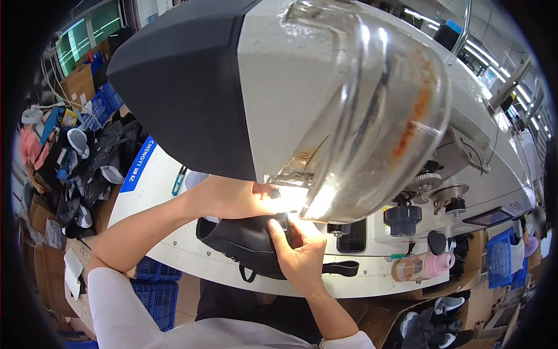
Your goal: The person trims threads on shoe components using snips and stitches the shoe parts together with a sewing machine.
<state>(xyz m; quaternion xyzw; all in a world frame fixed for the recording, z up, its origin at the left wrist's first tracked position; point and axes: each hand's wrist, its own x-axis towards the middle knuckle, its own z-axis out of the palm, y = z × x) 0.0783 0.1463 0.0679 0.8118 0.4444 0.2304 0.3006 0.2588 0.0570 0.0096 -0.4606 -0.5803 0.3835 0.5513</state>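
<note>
Here, a black piece (244,239) lies on the white table (138,202), just nearer than the left hand (233,196) — fingertips lost in glare, grip unclear — while the right hand (304,249) (thumb opposite fingers) pinches the piece's far right edge.

We see a green-tinted window (72,43) far left of our left hand (241,198) and lit fluorescent tubes (482,52) far beyond our right hand (302,250).
</note>
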